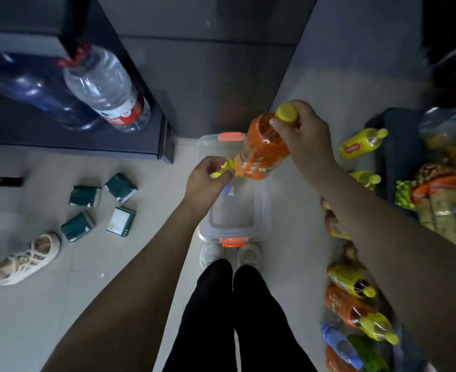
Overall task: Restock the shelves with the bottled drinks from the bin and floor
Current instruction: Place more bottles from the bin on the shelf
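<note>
View from above, looking down at a pale tiled floor. At centre right of the frame, the person's right hand (308, 146) is curled round the neck and yellow cap of an orange drink bottle (264, 151), which hangs tilted in the air. At the centre, the left hand (206, 181) pinches a small yellow cap (224, 167). This is probably the top of a second bottle, but its body is hidden. The cap sits right against the orange bottle's lower end.

Both are held above a clear plastic bin (267, 210) with orange latches, standing just ahead of the person's feet. A dark shelf (87, 153) in the upper left carries a large water bottle (106, 87). More loose bottles (355, 312) lie along the right edge, and green packets (87, 196) lie at the left.

The main risk is the grip. Each bottle is held only by its top, so a full one could swing, knock the other, and slip back into the bin or onto the feet. The bottles on the floor could roll underfoot when the person steps towards the shelf.
</note>
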Demonstrator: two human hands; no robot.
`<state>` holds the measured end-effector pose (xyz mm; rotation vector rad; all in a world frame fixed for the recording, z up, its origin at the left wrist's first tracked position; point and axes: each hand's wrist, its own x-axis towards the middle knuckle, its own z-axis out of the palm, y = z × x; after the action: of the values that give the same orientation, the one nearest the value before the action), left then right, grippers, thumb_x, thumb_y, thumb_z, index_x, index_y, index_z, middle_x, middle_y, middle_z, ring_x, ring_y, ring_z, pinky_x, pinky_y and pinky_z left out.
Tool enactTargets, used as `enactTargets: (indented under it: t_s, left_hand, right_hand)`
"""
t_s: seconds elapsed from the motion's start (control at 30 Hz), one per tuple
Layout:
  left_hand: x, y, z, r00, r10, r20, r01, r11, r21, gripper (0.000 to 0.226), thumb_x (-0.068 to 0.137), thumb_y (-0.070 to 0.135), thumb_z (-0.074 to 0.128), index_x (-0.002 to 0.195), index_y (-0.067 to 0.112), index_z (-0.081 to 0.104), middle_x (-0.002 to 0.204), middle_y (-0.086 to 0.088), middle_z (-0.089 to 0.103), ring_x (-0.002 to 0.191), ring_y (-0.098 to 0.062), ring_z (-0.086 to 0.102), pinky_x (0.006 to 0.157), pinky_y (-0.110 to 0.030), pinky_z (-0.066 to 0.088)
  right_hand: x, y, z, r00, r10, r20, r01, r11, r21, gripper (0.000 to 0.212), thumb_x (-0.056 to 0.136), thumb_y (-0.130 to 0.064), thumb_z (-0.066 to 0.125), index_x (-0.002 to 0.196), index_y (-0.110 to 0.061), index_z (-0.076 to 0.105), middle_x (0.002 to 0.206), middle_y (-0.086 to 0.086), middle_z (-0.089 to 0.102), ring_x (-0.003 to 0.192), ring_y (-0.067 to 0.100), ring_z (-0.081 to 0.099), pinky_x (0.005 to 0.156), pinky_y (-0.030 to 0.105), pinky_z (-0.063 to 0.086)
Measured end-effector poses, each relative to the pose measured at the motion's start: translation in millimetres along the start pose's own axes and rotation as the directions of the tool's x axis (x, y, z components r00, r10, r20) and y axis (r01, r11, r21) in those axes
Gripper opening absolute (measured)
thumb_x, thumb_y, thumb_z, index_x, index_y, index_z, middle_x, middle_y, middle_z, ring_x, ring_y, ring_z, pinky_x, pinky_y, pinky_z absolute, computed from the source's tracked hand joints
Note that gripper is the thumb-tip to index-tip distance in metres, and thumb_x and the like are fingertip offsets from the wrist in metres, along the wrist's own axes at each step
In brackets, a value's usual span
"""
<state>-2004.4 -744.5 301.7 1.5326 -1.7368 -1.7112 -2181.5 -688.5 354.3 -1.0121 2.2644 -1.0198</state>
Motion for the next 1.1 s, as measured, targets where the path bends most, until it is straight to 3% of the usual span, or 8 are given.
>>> enactTargets:
  t_s: [0.13,0.23,0.3,0.37,0.6,0.73,0.9,1.1]
  left_hand:
    - [-35,97,-16,0.993,0.114,0.036,-0.113,0.993,-0.034,0.029,0.077,0.027,0.070,0.103,0.018,0.061,0.103,0.003,0.063,0.099,-0.009,0.057,0.092,-0.024,0.045]
    - [-64,160,-31,0.976,0.207,0.068,-0.201,0.975,-0.091,0.022,0.082,0.015,0.070,0.100,0.017,0.058,0.094,0.004,0.061,0.089,-0.007,0.058,0.080,-0.010,0.046]
    - [-82,197,-42,0.953,0.294,0.077,-0.288,0.954,-0.082,0.021,0.083,0.012,0.068,0.102,0.014,0.059,0.093,0.003,0.061,0.083,-0.002,0.056,0.067,-0.002,0.044]
    - [-99,230,-55,0.924,0.373,0.080,-0.366,0.926,-0.089,0.025,0.083,0.010,0.067,0.107,0.007,0.060,0.101,-0.004,0.062,0.091,-0.008,0.055,0.074,-0.006,0.043]
    - [-172,338,-81,0.777,0.607,0.167,-0.592,0.795,-0.134,0.031,0.084,0.011,0.066,0.114,0.002,0.059,0.106,-0.005,0.060,0.102,-0.013,0.054,0.084,-0.020,0.044]
    - [-216,379,-75,0.704,0.665,0.249,-0.629,0.747,-0.216,0.026,0.084,0.013,0.067,0.109,0.008,0.060,0.107,-0.004,0.061,0.103,-0.015,0.056,0.089,-0.028,0.046]
    - [-272,411,-51,0.616,0.682,0.393,-0.611,0.729,-0.308,0.020,0.085,0.018,0.067,0.104,0.018,0.060,0.108,-0.001,0.064,0.108,-0.018,0.060,0.098,-0.040,0.048]
    - [-349,431,-14,0.493,0.698,0.519,-0.560,0.711,-0.425,0.015,0.084,0.016,0.067,0.098,0.018,0.061,0.104,-0.002,0.067,0.100,-0.018,0.063,0.078,-0.029,0.053]
  right_hand:
    - [-8,-88,-78,0.991,-0.061,-0.119,0.064,0.998,0.022,0.033,0.090,-0.028,0.060,0.118,-0.010,0.056,0.111,0.005,0.064,0.105,0.022,0.057,0.085,0.026,0.041]
    - [-21,-149,-128,0.967,-0.075,-0.243,0.079,0.997,0.006,0.036,0.090,-0.031,0.060,0.119,-0.011,0.056,0.109,0.006,0.065,0.106,0.024,0.058,0.087,0.028,0.041]
    - [-31,-186,-158,0.936,-0.084,-0.342,0.105,0.994,0.042,0.037,0.089,-0.033,0.061,0.119,-0.012,0.056,0.104,0.005,0.066,0.103,0.027,0.060,0.092,0.037,0.045]
    - [-44,-224,-189,0.904,-0.098,-0.415,0.126,0.991,0.041,0.035,0.089,-0.033,0.060,0.118,-0.014,0.057,0.103,0.006,0.066,0.102,0.027,0.061,0.091,0.042,0.046]
    - [-111,-322,-288,0.742,-0.150,-0.653,0.202,0.979,0.005,0.030,0.092,-0.031,0.057,0.115,-0.012,0.059,0.103,0.004,0.064,0.096,0.016,0.058,0.076,0.022,0.038]
    - [-153,-355,-332,0.660,-0.144,-0.738,0.214,0.977,0.001,0.030,0.092,-0.035,0.056,0.113,-0.014,0.059,0.106,0.002,0.064,0.102,0.017,0.058,0.087,0.029,0.043]
    - [-213,-385,-384,0.565,-0.155,-0.810,0.197,0.979,-0.049,0.034,0.094,-0.038,0.050,0.116,-0.013,0.057,0.105,0.001,0.061,0.098,0.012,0.054,0.082,0.026,0.040]
    - [-293,-394,-439,0.428,-0.159,-0.890,0.162,0.982,-0.097,0.035,0.095,-0.039,0.050,0.117,-0.012,0.056,0.100,0.000,0.058,0.096,0.013,0.053,0.082,0.028,0.043]
